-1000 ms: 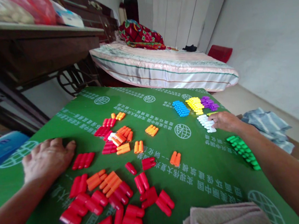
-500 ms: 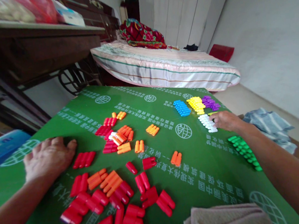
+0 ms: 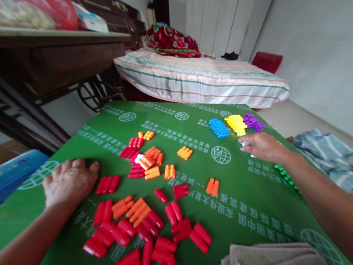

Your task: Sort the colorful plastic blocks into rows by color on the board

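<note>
Covering the white pieces with a reaching right hand

From my remote seat I see the right arm slant in from the lower right, its right hand (image 3: 262,146) palm down with fingers bent over the white pieces (image 3: 243,143). Only bright slivers show beside and below the fingertips — I cannot tell whether that grip is closed on one or merely touching. The left hand (image 3: 70,183) lies flat on the worktop (image 3: 260,195), grip open, thumb spread towards a red block (image 3: 107,185) of joined tubes.

The white pieces sit on the worktop's right side, just nearer me than the tightly packed yellow row (image 3: 236,125), with the blue row (image 3: 218,128) and purple row (image 3: 253,122) flanking it. My view of the green row (image 3: 283,174) is partly blocked by the right forearm. Glossy red pieces (image 3: 200,237) and orange pieces (image 3: 169,171) lie scattered — mostly left and centre.
</note>
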Tool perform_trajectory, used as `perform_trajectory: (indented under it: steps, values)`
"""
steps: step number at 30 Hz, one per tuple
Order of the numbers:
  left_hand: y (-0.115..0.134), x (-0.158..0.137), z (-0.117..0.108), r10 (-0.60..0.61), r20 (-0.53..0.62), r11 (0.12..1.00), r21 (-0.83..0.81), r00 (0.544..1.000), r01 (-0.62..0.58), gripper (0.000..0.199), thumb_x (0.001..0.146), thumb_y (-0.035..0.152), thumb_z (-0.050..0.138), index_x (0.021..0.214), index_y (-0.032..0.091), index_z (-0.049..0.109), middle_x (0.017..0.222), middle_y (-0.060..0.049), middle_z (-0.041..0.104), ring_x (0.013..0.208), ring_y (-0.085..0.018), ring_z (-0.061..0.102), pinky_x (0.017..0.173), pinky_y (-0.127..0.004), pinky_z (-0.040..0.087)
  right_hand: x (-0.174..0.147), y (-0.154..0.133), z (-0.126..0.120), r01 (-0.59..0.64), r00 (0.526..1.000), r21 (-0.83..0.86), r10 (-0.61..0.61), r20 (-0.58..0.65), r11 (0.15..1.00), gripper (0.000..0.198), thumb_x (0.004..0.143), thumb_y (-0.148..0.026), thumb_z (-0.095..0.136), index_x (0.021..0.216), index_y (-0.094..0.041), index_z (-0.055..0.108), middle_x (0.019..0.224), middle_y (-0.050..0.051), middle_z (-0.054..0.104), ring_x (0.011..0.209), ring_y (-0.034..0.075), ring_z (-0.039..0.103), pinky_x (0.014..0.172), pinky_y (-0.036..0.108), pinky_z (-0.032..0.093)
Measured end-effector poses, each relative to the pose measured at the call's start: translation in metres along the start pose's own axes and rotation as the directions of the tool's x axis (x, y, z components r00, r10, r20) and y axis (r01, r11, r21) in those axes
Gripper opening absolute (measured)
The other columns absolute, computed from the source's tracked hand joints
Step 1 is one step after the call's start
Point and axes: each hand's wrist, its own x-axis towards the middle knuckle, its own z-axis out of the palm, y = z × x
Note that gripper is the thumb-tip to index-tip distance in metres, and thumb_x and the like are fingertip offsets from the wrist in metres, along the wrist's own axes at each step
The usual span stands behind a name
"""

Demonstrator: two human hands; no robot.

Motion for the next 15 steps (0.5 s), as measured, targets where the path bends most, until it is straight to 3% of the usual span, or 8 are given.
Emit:
perform_trajectory:
  steps: [6,11,15]
  values:
    - [-0.003,-0.006,0.003,0.033,-0.050,0.999,0.003,0.998,-0.033,0.061,0.086,0.051,0.022,0.118,0.009,0.053,0.133,-0.021,0.049,0.126,-0.037,0.040,0.101,-0.050,0.034,0.005,-0.102,0.004,0.267,0.948,0.161,-0.289,0.134,0.950,0.016,0.083,-0.026,0.058,0.095,-0.024,0.068,0.084,0.000,0.071,0.075,0.015,0.064,0.062,0.024,0.040]
    - [-0.005,-0.009,0.005,0.044,-0.090,0.999,-0.010,0.995,-0.045,0.058,0.087,0.050,0.024,0.115,0.010,0.054,0.129,-0.020,0.052,0.124,-0.036,0.042,0.099,-0.049,0.036,0.018,-0.184,0.007,0.478,0.869,0.136,-0.490,0.066,0.868,0.018,0.087,-0.027,0.054,0.098,-0.022,0.067,0.097,0.004,0.068,0.089,0.017,0.062,0.071,0.026,0.042]
    - [-0.005,-0.010,0.008,0.041,-0.120,0.999,-0.015,0.992,-0.043,0.054,0.087,0.048,0.026,0.114,0.012,0.056,0.128,-0.019,0.053,0.123,-0.034,0.043,0.099,-0.048,0.035,0.034,-0.248,0.014,0.563,0.821,0.149,-0.571,0.013,0.813,0.021,0.089,-0.025,0.048,0.095,-0.019,0.067,0.102,0.008,0.065,0.096,0.019,0.058,0.079,0.028,0.042]
